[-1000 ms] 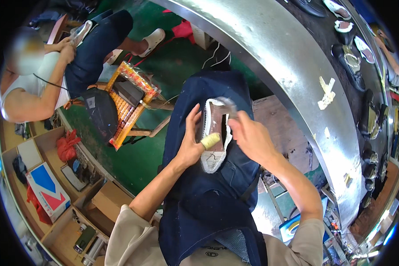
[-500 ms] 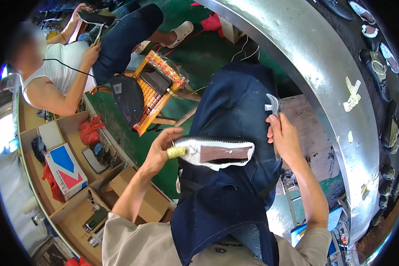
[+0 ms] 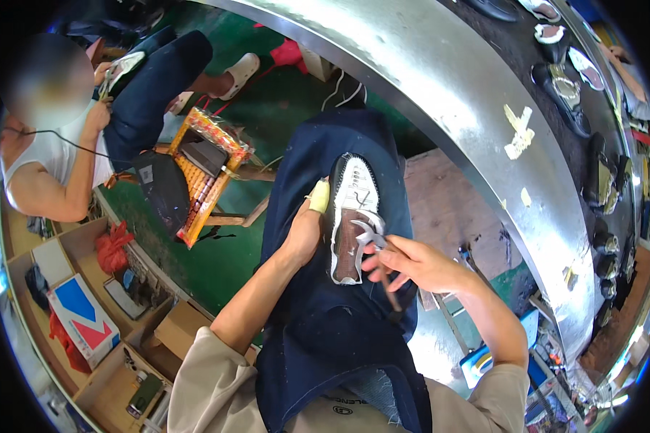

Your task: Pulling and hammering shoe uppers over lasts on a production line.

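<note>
centre frame: right hand (image 3: 417, 265) grips hammer (image 3: 369, 232); left hand (image 3: 307, 229) beside shoe (image 3: 355, 182), grip unclear. apparent hammering; next move needs firm support.

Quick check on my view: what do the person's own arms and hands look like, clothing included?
Short, loose beige sleeves leave both forearms bare. The left hand wears a pale-yellow wrap on its thumb. The right hand shows no glove.

a shiny, curved silver metal hammerhead (image 3: 369, 235) tops the grip, a matt, oblong white-and-brown shoe (image 3: 346, 216) beside it, matt navy cloth (image 3: 312, 155) beneath, glossy curved metal tabletop (image 3: 440, 68) beyond.
</note>
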### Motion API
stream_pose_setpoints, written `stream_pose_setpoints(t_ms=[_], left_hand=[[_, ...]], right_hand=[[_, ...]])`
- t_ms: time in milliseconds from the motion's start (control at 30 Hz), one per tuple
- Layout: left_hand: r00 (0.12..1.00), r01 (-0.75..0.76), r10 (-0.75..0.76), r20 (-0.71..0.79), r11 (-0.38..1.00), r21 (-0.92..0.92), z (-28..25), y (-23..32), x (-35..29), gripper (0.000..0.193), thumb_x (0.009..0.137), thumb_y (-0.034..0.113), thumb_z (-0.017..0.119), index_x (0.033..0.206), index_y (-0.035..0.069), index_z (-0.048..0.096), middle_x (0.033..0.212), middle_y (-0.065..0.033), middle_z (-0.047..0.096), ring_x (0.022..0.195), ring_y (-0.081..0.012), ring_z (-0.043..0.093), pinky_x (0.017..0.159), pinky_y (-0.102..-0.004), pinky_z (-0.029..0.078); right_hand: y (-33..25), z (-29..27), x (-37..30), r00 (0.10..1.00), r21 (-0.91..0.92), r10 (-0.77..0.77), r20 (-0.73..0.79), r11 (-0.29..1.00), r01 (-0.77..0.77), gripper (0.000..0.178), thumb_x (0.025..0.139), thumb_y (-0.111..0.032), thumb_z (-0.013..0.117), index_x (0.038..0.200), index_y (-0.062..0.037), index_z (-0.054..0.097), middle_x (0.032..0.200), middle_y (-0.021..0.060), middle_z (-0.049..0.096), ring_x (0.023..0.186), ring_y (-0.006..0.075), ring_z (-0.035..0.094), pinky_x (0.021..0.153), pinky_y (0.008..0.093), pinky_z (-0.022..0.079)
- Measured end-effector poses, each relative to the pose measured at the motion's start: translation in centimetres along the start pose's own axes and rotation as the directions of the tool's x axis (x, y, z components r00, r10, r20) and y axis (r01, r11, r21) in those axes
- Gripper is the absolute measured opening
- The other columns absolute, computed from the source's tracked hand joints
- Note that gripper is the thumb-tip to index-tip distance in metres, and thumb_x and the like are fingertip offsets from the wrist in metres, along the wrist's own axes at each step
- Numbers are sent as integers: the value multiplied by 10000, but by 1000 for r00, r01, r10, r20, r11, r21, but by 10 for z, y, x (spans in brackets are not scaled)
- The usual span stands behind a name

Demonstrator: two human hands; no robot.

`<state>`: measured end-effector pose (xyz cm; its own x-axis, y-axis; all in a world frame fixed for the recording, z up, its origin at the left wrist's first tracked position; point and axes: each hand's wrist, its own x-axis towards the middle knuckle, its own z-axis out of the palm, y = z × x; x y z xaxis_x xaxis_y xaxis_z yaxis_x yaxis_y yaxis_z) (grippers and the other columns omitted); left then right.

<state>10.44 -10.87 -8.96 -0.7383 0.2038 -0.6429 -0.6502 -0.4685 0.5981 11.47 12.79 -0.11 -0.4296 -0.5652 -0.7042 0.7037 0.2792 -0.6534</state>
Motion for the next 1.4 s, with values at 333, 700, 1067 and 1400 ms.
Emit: stream_pose_setpoints(t_ms=[333,700,1067,1400], left_hand=[[961,-239,195,199,943,230,-4,-9,-8,617,1128,355,430,1653,93,240,1657,-75,349,1502,-201,351,1248,-359,252],[982,-29,68,173,975,-218,-13,-7,-13,748,1031,271,602,1647,62,231,1622,-115,394,1489,-241,381,1245,-397,274],[935,-333,352,43,828,451,-8,-5,-15,606,1068,262,575,1557,0,332,1370,-151,603,1206,-202,609,1023,-330,480],[957,-288,245,155,741,607,-11,11,-12,584,1085,258,549,1547,-35,345,1442,-127,547,1322,-185,506,1127,-316,381]], right_hand=[[-29,4,-1,854,-961,-514,-85,269,66,204,1059,-195,542,985,-5,557,755,169,666,733,363,712,643,463,556],[12,36,31,776,-848,-577,-254,519,108,310,1021,-292,651,957,-21,514,695,184,661,630,377,692,524,451,531],[-3,39,28,957,-171,-147,-251,980,106,299,1078,-280,546,1105,10,482,800,166,709,663,321,715,607,422,547],[19,41,13,845,-882,-497,-198,467,68,324,1056,-322,579,993,-13,507,668,158,673,654,339,720,536,443,542]])
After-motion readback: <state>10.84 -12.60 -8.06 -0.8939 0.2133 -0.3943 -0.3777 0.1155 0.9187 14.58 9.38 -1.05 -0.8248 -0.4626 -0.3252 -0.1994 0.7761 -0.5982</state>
